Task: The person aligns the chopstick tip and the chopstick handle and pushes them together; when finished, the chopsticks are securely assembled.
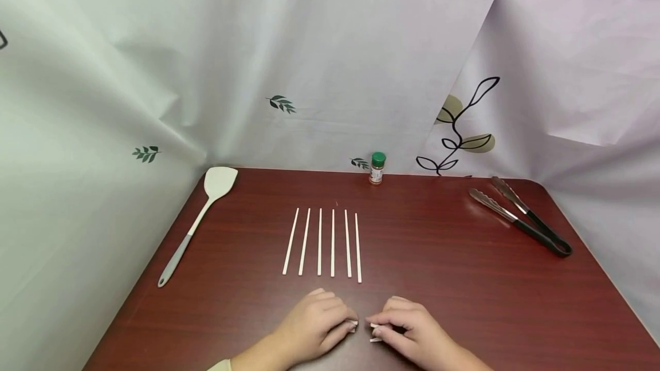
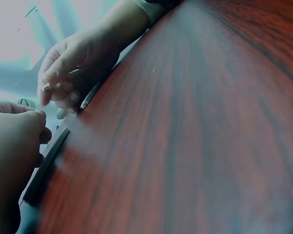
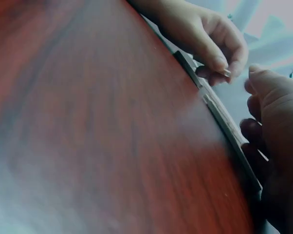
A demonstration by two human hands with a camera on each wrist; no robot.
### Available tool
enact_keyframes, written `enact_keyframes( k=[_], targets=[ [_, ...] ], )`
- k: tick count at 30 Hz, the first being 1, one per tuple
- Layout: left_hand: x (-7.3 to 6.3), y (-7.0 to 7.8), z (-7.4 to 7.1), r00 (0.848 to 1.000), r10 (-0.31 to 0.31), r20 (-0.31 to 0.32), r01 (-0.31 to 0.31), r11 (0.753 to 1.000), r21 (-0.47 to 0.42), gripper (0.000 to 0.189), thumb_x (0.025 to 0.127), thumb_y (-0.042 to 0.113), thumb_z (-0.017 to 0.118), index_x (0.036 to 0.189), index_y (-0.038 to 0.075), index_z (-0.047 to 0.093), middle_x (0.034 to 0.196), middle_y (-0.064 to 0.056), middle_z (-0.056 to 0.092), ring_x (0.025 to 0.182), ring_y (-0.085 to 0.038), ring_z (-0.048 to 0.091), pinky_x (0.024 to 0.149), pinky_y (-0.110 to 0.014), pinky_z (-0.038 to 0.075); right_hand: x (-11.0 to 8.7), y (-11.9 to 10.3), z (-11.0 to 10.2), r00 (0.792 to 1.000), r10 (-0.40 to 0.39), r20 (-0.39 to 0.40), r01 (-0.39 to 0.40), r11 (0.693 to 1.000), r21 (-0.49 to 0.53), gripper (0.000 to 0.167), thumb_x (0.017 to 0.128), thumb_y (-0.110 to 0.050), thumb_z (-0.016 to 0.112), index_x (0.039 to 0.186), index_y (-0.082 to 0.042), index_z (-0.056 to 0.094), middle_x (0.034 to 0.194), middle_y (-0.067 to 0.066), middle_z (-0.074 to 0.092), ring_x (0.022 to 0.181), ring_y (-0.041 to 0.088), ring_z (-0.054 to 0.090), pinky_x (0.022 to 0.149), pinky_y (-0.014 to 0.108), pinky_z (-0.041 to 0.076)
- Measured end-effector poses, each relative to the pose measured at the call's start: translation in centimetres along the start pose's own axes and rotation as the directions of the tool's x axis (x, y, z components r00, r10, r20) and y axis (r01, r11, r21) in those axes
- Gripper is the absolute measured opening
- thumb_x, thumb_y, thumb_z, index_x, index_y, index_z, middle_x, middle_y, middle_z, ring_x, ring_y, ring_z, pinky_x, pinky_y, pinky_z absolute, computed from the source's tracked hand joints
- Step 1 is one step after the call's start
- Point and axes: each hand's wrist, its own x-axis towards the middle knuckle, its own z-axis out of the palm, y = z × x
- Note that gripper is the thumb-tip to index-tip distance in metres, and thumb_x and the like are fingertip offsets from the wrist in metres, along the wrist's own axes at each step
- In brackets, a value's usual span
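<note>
At the front middle of the table, the left hand [image 1: 321,325] and right hand [image 1: 409,328] face each other with a small gap between. The left hand pinches a thin white stick; its end [image 3: 227,73] shows at the thumb in the right wrist view. Between right thumb and fingers is another white stick, its tip [image 2: 46,87] visible in the left wrist view. Fingers hide the rest of both. Below each hand a further stick lies on the table: one under the left [image 2: 46,163], one under the right [image 1: 375,340]. Several white sticks [image 1: 319,242] lie in a row beyond.
A white spatula [image 1: 189,233] with a grey handle lies along the table's left edge. Metal tongs [image 1: 521,216] with black handles are spread at the right. A green-capped jar [image 1: 377,169] stands at the back edge, before a printed cloth [image 1: 335,62].
</note>
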Motion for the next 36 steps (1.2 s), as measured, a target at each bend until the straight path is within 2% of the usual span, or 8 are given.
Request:
enact_keyframes(
  k=[3, 9, 17, 23, 29, 36],
  targets=[
    [0.2, 0.1, 0.1, 1.000, -0.011, -0.013, 0.011, 1.000, -0.009, 0.005, 0.100, 0.025, 0.073, 0.105, 0.025, 0.074, 0.094, 0.018, 0.070, 0.084, 0.001, 0.064, 0.078, -0.019, 0.047, 0.2, 0.1, 0.2, 0.999, -0.040, 0.006, 0.040, 0.999, -0.007, 0.025, 0.090, 0.000, 0.082, 0.115, -0.006, 0.079, 0.095, -0.007, 0.069, 0.085, 0.003, 0.059, 0.078, 0.014, 0.048],
    [0.4, 0.4, 0.5, 0.999, -0.017, -0.031, 0.017, 1.000, -0.011, 0.008, 0.096, 0.023, 0.076, 0.104, 0.023, 0.074, 0.096, 0.017, 0.071, 0.087, -0.001, 0.065, 0.081, -0.021, 0.050, 0.3, 0.0, 0.2, 0.998, -0.054, 0.013, 0.054, 0.999, -0.001, 0.025, 0.090, -0.001, 0.082, 0.113, -0.009, 0.080, 0.095, -0.007, 0.068, 0.087, 0.004, 0.058, 0.079, 0.013, 0.047],
    [1.2, 1.5, 1.6, 0.994, -0.060, -0.090, 0.059, 0.998, -0.007, 0.008, 0.095, 0.021, 0.077, 0.103, 0.023, 0.075, 0.094, 0.017, 0.071, 0.084, 0.000, 0.064, 0.077, -0.019, 0.048, 0.4, 0.1, 0.4, 0.994, -0.106, 0.008, 0.107, 0.994, -0.035, 0.025, 0.085, -0.006, 0.088, 0.108, -0.012, 0.081, 0.092, -0.008, 0.067, 0.086, 0.003, 0.059, 0.082, 0.017, 0.045],
    [1.5, 1.9, 1.8, 0.989, -0.090, -0.113, 0.092, 0.996, 0.008, 0.009, 0.093, 0.020, 0.078, 0.100, 0.023, 0.074, 0.092, 0.015, 0.071, 0.082, -0.001, 0.063, 0.076, -0.020, 0.046, 0.4, -0.3, 0.3, 0.998, -0.044, -0.040, 0.043, 0.999, -0.026, 0.020, 0.087, -0.005, 0.087, 0.104, -0.012, 0.080, 0.091, -0.007, 0.069, 0.081, 0.005, 0.061, 0.074, 0.011, 0.048],
    [1.3, 1.8, 1.8, 0.988, -0.096, -0.118, 0.095, 0.995, -0.011, 0.015, 0.086, 0.019, 0.080, 0.098, 0.024, 0.073, 0.091, 0.016, 0.070, 0.080, 0.000, 0.062, 0.076, -0.019, 0.047, 0.5, -0.2, 0.1, 0.995, -0.007, -0.104, 0.002, 0.999, -0.045, 0.025, 0.084, -0.001, 0.087, 0.103, -0.014, 0.080, 0.088, -0.009, 0.068, 0.077, 0.004, 0.059, 0.068, 0.014, 0.047],
    [1.3, 1.9, 1.7, 0.988, -0.086, -0.130, 0.081, 0.996, -0.048, 0.019, 0.081, 0.014, 0.078, 0.096, 0.023, 0.072, 0.090, 0.016, 0.069, 0.081, 0.000, 0.063, 0.077, -0.019, 0.049, 0.2, -0.2, 0.2, 0.997, 0.019, -0.079, -0.025, 0.997, -0.067, 0.029, 0.081, 0.000, 0.089, 0.103, -0.017, 0.080, 0.087, -0.011, 0.067, 0.077, 0.003, 0.058, 0.070, 0.011, 0.046]
  ],
)
